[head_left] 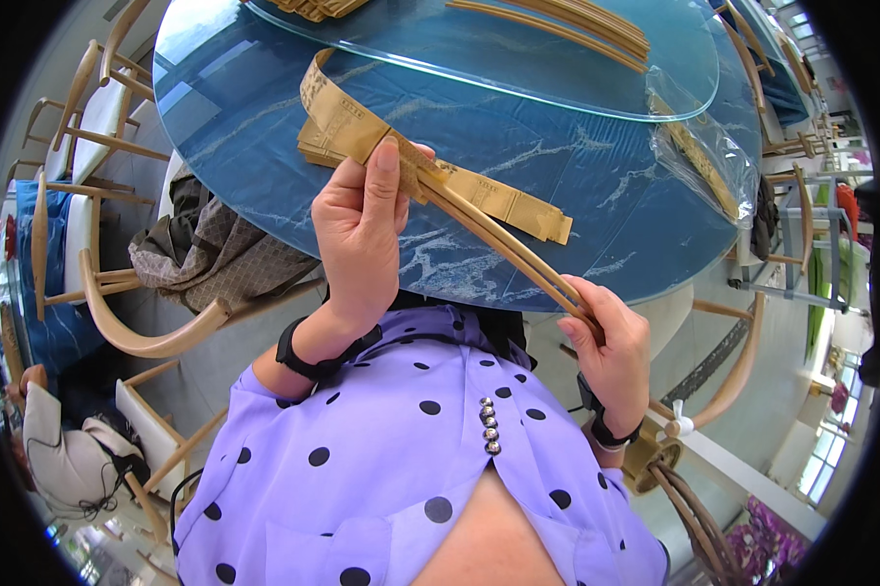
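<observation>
Chopsticks (pixel 510 239) slant over our worktop's (pixel 235 146) near edge. Our left hand (pixel 362 225) pinches their paper sleeve (pixel 350 122), our right hand (pixel 613 347) their ends.

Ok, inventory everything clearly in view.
Chopsticks: two visible, brown, centre
Paper strip: one, tan, centre
Round table: one, blue, ahead
Stacked paper strips: several, tan, on table
Glass turntable: one, clear, on table
Chopstick bundle: one, brown, turntable's right
Cropped pile: one, tan, turntable's left
Plastic bag: one, clear, table's right
Wooden chairs: several, pale, both sides
Patterned cloth: one, brown, left chair
Polka-dot top: one, purple, worn
Wristbands: two, black, wrists
Left hand: one, bare, holding strip
Right hand: one, bare, holding chopsticks
</observation>
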`<state>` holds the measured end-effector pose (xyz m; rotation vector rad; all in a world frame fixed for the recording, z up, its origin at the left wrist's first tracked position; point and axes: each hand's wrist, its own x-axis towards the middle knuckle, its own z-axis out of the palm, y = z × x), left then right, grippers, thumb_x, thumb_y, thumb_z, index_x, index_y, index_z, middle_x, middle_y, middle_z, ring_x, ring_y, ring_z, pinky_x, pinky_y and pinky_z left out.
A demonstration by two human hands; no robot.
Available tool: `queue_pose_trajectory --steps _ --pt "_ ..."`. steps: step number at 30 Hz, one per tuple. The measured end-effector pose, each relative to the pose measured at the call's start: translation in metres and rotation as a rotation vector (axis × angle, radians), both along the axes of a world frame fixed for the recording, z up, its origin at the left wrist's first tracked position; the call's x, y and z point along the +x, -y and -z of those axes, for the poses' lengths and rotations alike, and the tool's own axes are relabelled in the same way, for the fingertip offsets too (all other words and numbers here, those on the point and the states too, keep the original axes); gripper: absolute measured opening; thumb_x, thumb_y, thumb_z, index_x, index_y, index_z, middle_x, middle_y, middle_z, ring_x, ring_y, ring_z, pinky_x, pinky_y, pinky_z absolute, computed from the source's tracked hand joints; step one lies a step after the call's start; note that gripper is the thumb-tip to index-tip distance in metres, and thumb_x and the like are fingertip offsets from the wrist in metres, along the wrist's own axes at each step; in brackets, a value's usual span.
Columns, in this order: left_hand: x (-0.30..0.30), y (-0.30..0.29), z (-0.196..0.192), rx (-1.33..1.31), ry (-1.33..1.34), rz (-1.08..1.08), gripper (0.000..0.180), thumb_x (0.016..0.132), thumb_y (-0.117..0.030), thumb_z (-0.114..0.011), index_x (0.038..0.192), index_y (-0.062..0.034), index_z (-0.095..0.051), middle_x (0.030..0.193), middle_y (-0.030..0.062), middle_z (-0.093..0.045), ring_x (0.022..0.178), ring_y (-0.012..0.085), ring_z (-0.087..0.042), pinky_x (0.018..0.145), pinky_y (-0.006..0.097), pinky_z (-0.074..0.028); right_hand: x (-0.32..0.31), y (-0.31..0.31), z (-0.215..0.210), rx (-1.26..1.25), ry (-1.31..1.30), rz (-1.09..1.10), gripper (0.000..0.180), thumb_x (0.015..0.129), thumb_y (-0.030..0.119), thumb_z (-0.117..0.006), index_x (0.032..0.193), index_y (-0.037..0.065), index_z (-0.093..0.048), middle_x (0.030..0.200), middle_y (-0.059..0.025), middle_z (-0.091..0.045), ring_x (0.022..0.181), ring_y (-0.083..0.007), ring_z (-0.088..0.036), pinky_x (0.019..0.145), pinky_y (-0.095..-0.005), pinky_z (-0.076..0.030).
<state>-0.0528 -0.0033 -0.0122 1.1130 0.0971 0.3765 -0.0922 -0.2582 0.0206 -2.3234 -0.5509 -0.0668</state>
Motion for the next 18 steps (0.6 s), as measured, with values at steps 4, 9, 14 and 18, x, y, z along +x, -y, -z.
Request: queue_pose_trajectory --steps 4,9,14,18 --pt "-0.004 0.010 0.005 -0.027 -0.058 0.080 0.032 0.108 -0.028 -0.056 0.100 0.0004 -0.069 0.097 0.0048 -0.073 0.058 -0.0004 -0.036 0.050 0.017 -0.029 -0.009 0.008 -0.002 -0.069 0.040 0.069 0.035 0.090 0.018 -0.075 0.122 0.004 -0.071 0.067 -0.0081 -0.050 0.053 -0.0203 -0.049 0.050 -0.0322 -0.040" --pt "-0.003 0.013 0.005 0.032 -0.153 0.088 0.034 0.107 -0.030 -0.057 0.094 -0.0012 -0.070 0.065 -0.0031 -0.053 0.053 0.0008 -0.033 0.047 0.020 -0.023 -0.015 0.006 0.005 -0.073 0.046 0.119 0.033 0.091 0.013 -0.074 0.123 0.004 -0.072 0.066 -0.0073 -0.045 0.051 -0.0191 -0.044 0.048 -0.0326 -0.036" --pt "-0.008 0.009 0.013 0.076 -0.044 0.128 0.034 0.105 -0.025 -0.061 0.089 0.0029 -0.070 0.072 0.0007 -0.063 0.058 0.0021 -0.044 0.051 0.020 -0.033 -0.025 0.008 0.010 -0.043 0.063 0.104 0.034 0.092 0.012 -0.072 0.124 0.002 -0.071 0.065 -0.0067 -0.043 0.050 -0.0179 -0.042 0.047 -0.0322 -0.035" --pt "-0.021 0.019 0.007 0.274 -0.014 0.125 0.032 0.104 -0.021 -0.063 0.086 0.0046 -0.069 0.072 0.0021 -0.064 0.057 0.0035 -0.047 0.050 0.022 -0.036 -0.038 0.013 0.001 -0.072 0.065 0.100 0.034 0.092 0.011 -0.072 0.124 -0.001 -0.070 0.064 -0.0059 -0.040 0.049 -0.0171 -0.040 0.046 -0.0323 -0.033"
